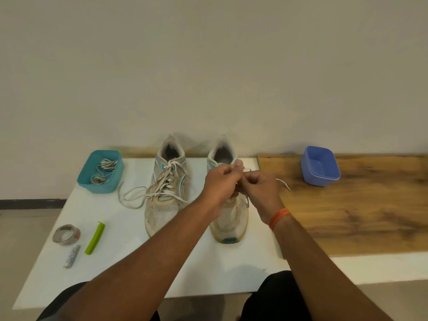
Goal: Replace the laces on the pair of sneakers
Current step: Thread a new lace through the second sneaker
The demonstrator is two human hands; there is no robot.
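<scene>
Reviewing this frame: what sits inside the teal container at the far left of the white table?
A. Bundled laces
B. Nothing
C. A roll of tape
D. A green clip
A: the teal container holds bundled laces, while the tape roll and green clip lie out on the white table nearer the person.

A roll of tape lies near the table's front-left corner, a green clip just right of it and a small printed tube just in front. An empty blue tub sits on the wooden board toward the back right.
</scene>
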